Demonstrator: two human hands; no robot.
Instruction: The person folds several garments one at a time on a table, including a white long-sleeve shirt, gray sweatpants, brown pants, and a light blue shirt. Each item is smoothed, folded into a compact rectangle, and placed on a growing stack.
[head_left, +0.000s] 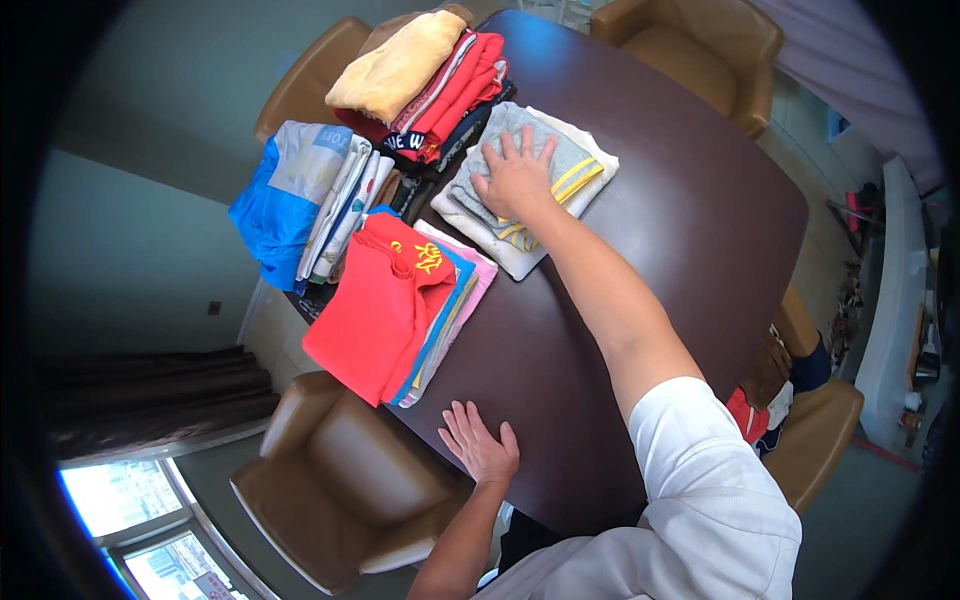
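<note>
My right hand (519, 177) lies flat, fingers spread, on a folded grey garment with yellow stripes (576, 178), which rests on folded white cloth (517, 262). My left hand (480, 444) is near the table's edge with its fingers apart, holding nothing; whether it touches the tabletop, I cannot tell. Between the hands, to the left, a folded red garment with yellow marks (375, 315) tops a stack of blue, grey and pink clothes. Beyond it stands a pile with a blue and grey item (289, 202) on top. A folded yellow fleecy cloth (401, 64) tops another pile with red garments.
The piles stand on a dark brown table (675, 225). Brown armchairs stand around it, one at the lower left (337, 480) and one at the top right (697, 52). More clothes (761, 405) lie on a chair at the right. A white curved unit (892, 300) stands farther right.
</note>
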